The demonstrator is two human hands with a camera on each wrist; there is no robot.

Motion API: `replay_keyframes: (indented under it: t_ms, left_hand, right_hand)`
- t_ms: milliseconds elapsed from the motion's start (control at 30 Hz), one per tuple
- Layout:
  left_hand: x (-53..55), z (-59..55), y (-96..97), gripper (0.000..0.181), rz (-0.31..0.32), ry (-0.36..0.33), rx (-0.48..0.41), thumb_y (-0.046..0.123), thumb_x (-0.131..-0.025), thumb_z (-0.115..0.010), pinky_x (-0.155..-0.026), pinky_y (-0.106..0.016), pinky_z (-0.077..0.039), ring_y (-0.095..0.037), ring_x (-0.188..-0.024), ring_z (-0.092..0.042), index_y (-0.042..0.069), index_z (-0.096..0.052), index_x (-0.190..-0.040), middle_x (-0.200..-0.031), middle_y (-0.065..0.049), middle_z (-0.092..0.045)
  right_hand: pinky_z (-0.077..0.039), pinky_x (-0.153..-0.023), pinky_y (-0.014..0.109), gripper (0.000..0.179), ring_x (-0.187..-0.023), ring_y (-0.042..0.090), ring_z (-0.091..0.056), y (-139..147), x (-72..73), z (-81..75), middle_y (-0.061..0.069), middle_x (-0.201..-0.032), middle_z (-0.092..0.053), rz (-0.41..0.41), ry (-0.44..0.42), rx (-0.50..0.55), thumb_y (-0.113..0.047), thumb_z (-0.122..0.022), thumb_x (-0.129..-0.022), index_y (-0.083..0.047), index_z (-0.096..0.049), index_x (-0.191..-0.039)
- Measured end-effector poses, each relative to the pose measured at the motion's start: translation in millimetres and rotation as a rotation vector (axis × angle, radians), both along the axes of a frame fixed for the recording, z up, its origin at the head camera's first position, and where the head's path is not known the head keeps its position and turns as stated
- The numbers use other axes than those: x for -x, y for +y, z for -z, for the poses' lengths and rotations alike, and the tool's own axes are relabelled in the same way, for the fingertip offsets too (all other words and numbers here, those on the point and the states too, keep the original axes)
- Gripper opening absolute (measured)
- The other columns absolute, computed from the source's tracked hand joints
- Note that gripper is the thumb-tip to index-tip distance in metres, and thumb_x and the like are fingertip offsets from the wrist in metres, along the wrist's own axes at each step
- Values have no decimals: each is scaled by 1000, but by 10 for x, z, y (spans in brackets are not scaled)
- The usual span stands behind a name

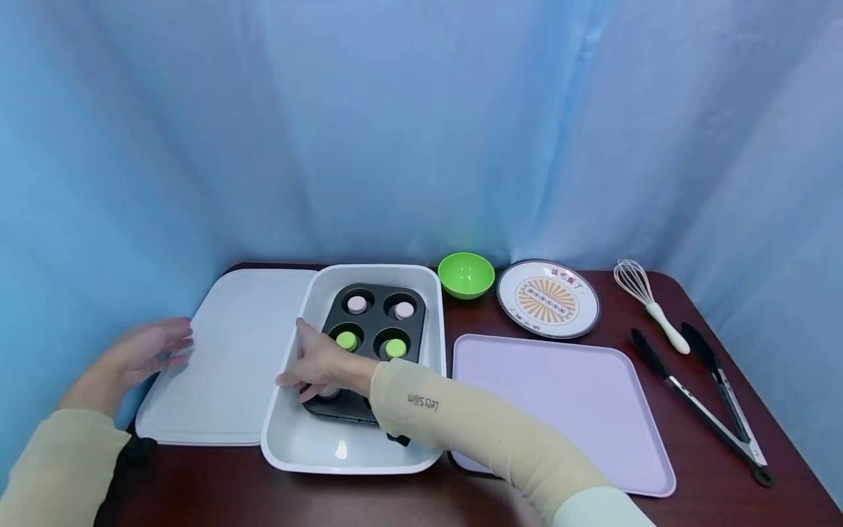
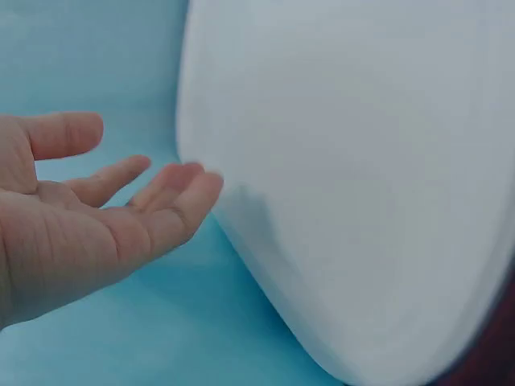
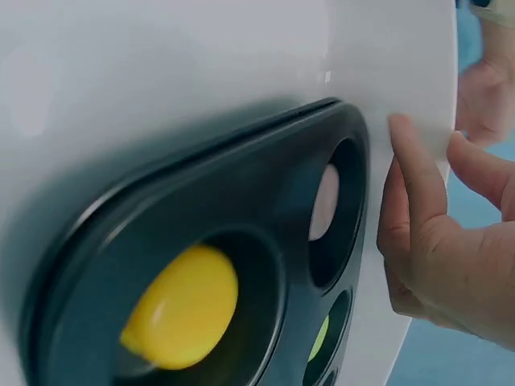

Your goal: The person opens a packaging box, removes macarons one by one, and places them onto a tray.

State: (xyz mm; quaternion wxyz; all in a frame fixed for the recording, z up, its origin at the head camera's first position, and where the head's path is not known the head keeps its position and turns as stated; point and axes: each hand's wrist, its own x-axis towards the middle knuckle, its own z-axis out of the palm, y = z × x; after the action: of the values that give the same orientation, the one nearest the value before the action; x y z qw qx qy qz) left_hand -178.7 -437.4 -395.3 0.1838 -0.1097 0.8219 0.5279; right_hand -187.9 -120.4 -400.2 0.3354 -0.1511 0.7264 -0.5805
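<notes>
My right hand (image 1: 320, 362) is at the left rim of a deep white basin (image 1: 342, 450). In the right wrist view its thumb and fingers (image 3: 418, 181) stand apart near that rim, with nothing seen pinched between them. Inside the basin lies a dark muffin tin (image 1: 377, 322). Pale pink round pieces (image 1: 357, 304) and green ones (image 1: 395, 348) sit in its cups, and a lemon (image 3: 185, 310) fills a cup hidden from the head view by my arm. My left hand (image 1: 148, 350) hovers at the left edge of a flat white tray (image 1: 217, 351), fingers spread and loosely bent, palm empty.
A lilac tray (image 1: 560, 410) lies right of the basin, partly under my right forearm. Behind stand a green bowl (image 1: 466, 277) and a patterned plate (image 1: 549, 300). A whisk (image 1: 652, 306) and black-tipped tongs (image 1: 711, 417) lie at the right. Blue curtain (image 1: 421, 132) closes off the back.
</notes>
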Motion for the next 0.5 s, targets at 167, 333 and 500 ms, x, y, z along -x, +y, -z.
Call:
replay_keyframes:
  t_ms: [167,333,500]
  left_hand:
    - [20,-143,260,73,92,96,-93,35,-111,-38,-93,-29,-56,-12,-119,-55,-4,0,-159,-161,-34,-10]
    - [-53,-276,607,72,151,154,-134,32,-108,-48,-93,-34,-57,2,-109,-59,0,-10,-161,-161,-29,-19]
    - [-202,-253,871,69,208,176,-135,30,-106,-55,-93,-37,-57,-3,-114,-58,0,-22,-158,-159,-27,-25]
  right_hand:
    - [-61,-69,28,85,-102,23,-68,312,74,-57,16,-139,-51,-145,218,-90,-11,-80,-89,-16,-32,-158]
    - [-53,-91,26,83,-109,18,-65,899,142,-274,14,-138,-54,-253,582,-190,-24,-77,-92,-10,-30,-160]
    - [-43,-110,41,78,-133,27,-50,1734,137,-458,14,-146,-50,-207,836,-224,-27,-75,-94,-7,-34,-158]
